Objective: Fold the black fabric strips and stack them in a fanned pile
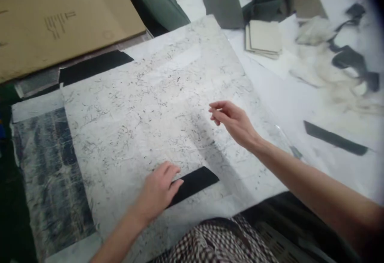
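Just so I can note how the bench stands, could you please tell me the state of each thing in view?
Speckled white sheet: spread flat.
Black strip: lying flat on the sheet.
Left hand: open, empty, fingers beside the strip.
Right hand: raised over the sheet, fingers loosely curled, empty.
Stack of beige squares: piled, edges slightly uneven.
Cardboard sheet: lying flat.
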{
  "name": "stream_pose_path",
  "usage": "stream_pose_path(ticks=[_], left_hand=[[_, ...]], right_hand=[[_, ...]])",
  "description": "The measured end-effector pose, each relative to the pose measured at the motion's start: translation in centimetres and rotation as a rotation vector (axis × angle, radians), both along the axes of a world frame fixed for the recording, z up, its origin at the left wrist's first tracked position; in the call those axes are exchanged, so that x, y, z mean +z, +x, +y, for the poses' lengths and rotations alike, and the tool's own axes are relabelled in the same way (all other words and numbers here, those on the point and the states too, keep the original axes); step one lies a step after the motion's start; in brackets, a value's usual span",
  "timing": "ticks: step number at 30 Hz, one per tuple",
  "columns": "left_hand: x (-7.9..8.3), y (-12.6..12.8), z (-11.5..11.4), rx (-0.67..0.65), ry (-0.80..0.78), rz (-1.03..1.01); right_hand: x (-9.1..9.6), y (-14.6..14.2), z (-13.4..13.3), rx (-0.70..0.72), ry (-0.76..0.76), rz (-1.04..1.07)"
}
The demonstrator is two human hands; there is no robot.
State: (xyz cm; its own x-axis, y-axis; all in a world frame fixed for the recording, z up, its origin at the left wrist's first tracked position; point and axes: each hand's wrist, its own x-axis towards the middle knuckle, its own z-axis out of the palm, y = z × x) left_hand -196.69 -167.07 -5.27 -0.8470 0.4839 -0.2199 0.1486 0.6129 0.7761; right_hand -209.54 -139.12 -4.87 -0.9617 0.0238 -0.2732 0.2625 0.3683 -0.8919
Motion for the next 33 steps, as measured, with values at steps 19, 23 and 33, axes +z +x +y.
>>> stream_pose_path(ticks=[19, 23, 33], left_hand=[[-3.6, 6.1, 9.8, 0.180, -0.143, 0.052], [-3.5, 5.6, 8.4, 0.258, 0.058, -0.138], [-4.1, 5.1, 6.7, 0.465, 0.343, -0.463]], right_hand=[[-2.7, 24.5, 5.1, 0.517, 0.159, 0.259], [-3.2, 25.2, 3.5, 0.875, 0.384, 0.434], [-4.6, 25.7, 0.7, 0.789, 0.688, 0.356]])
